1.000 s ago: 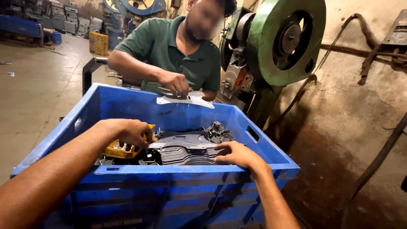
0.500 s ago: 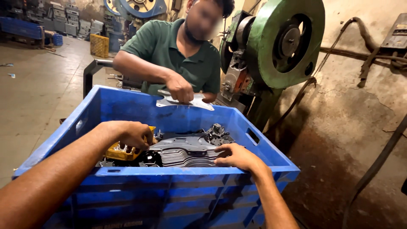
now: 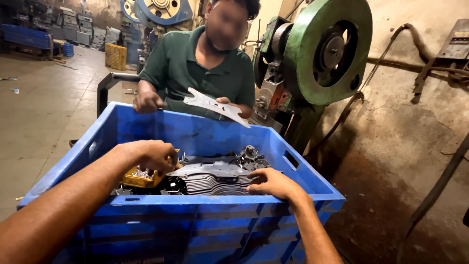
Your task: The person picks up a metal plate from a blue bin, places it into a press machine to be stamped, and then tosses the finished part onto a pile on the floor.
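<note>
Both of the wearer's hands reach into a large blue plastic crate point(image 3: 195, 132) that fills the near part of the view. The left hand point(image 3: 154, 154) is curled over the edge of a small yellow tray point(image 3: 141, 178) of tiny metal bits, at the left inside the crate; the fingers are bent, but whether they grip it cannot be told. The right hand point(image 3: 273, 183) lies loosely open, fingers resting against the near right end of a stack of flat grey metal plates point(image 3: 215, 178) in the middle of the crate. Beyond the far wall, a person in a green shirt point(image 3: 205, 73) holds a single flat metal plate point(image 3: 215, 105) in both hands. A green press machine point(image 3: 327, 49) stands at the far right.
</note>
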